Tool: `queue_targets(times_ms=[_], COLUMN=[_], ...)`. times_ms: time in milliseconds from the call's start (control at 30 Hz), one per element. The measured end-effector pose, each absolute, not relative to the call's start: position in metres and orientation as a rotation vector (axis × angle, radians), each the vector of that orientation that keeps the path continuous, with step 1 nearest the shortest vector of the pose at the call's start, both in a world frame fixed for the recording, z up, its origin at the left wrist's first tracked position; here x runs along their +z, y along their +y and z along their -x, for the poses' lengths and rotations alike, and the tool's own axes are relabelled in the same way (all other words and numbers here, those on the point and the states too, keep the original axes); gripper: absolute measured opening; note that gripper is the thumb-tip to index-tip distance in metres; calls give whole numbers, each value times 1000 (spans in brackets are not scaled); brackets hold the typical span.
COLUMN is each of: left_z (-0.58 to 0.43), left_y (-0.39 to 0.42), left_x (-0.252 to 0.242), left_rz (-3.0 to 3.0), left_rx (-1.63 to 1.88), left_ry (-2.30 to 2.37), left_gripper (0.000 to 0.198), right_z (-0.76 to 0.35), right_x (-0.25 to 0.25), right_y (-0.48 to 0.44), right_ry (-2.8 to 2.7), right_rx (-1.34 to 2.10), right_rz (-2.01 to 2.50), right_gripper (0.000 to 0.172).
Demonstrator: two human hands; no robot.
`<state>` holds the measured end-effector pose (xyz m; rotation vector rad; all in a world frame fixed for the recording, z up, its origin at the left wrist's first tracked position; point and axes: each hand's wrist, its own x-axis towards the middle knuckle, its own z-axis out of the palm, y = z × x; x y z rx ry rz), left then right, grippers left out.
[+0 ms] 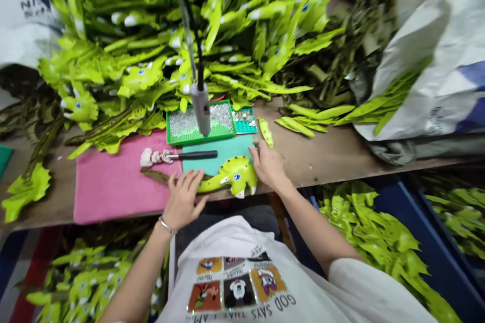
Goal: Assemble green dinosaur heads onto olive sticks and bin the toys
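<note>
As my L hand (185, 194) lies, fingers apart, over the green toy (214, 183), the toy's long axis runs L–R nr the table (303, 164) edge; its head (238, 175) is just beside my R hand (269, 164), fingers bent, can't tell if gripping.

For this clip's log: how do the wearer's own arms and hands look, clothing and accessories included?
Both the left hand and right hand are ungloved, with bare forearms. A silver-coloured bracelet circles the left wrist; none shows on the right. The right sleeve is white, short and loose.
</note>
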<state>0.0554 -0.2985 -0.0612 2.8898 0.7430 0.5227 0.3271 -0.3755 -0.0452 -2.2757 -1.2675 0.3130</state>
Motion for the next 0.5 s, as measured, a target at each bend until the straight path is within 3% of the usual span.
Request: queue_targets(times_ms=[167, 367, 433, 500], left_z=[-91, -85, -79, -75], left_y=[-300, -276, -268, -264], left_x=[-72, -68, -69, -71], left_rz=[-3055, -3107, -3068, -3013], left_rx=[596, 549, 536, 512], left_ry=[617, 502, 491, 502], left_gripper=[56, 49, 50, 51], right_z=[-334, -334, -354, -388], right_x=[-46, -62, -65, -63], right_y=[-374, -369, -359, -343], right_ry=[-1150, -1149, -984, -702], right_rx=[605, 601, 581, 450], right_rz=[2355, 2106, 1964, 1848], right_gripper=[29, 27, 18, 21])
